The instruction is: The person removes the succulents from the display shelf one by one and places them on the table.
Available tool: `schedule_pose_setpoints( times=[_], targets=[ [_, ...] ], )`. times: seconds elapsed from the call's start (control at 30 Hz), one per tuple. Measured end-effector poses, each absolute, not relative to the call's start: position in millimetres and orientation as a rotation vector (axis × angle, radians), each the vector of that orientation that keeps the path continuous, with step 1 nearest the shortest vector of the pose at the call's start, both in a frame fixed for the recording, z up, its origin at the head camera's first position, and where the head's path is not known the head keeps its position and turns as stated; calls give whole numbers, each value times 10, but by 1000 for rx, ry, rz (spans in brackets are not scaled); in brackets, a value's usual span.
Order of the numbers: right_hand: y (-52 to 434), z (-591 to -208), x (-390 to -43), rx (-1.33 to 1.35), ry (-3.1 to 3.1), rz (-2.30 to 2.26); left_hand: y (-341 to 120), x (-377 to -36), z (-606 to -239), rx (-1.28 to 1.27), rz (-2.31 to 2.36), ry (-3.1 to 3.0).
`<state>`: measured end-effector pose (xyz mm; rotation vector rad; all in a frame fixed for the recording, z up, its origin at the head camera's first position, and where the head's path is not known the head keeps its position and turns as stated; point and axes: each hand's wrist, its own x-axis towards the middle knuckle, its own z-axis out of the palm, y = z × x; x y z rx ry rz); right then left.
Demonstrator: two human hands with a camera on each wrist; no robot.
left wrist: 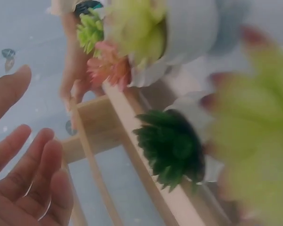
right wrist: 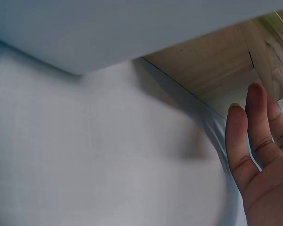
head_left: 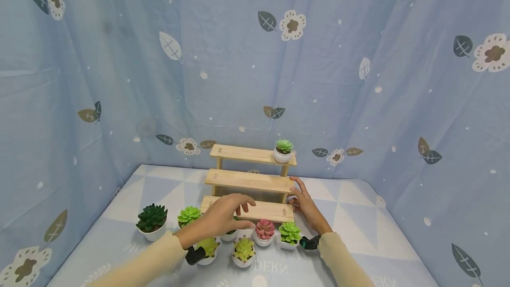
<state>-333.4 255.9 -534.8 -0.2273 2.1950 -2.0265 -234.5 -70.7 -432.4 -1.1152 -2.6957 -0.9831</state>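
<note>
A three-tier wooden shelf (head_left: 249, 180) stands at the back of the table, with one green succulent in a white pot (head_left: 283, 150) on the right end of its top tier. My left hand (head_left: 229, 211) hovers over the bottom tier with its fingers loosely curved and holds nothing. Just below it sits a white pot (head_left: 229, 235) with a dark green succulent (left wrist: 172, 148). The left wrist view shows the left hand's fingers (left wrist: 23, 188) relaxed and empty. My right hand (head_left: 303, 200) touches the shelf's right end with straight fingers (right wrist: 259, 155), beside the shelf wood (right wrist: 217, 66).
Several potted succulents stand in front of the shelf: a dark green one (head_left: 152, 220), a light green one (head_left: 189, 215), a pink one (head_left: 264, 230), a green one (head_left: 289, 234), and yellow-green ones (head_left: 244, 250). A blue patterned curtain (head_left: 119, 79) surrounds the table.
</note>
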Motion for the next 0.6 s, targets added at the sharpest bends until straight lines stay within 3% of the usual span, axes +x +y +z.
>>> schedule_pose_setpoints(
  times=[0.3, 0.6],
  targets=[
    [2561, -5370, -3344, -232, 2188, -2031, -584, -2593, -4234, -1127, -1310, -2565],
    [2578, -5378, -3347, -248, 2198, -2021, -471, -2904, -4168, -904, -1487, -2546]
  ],
)
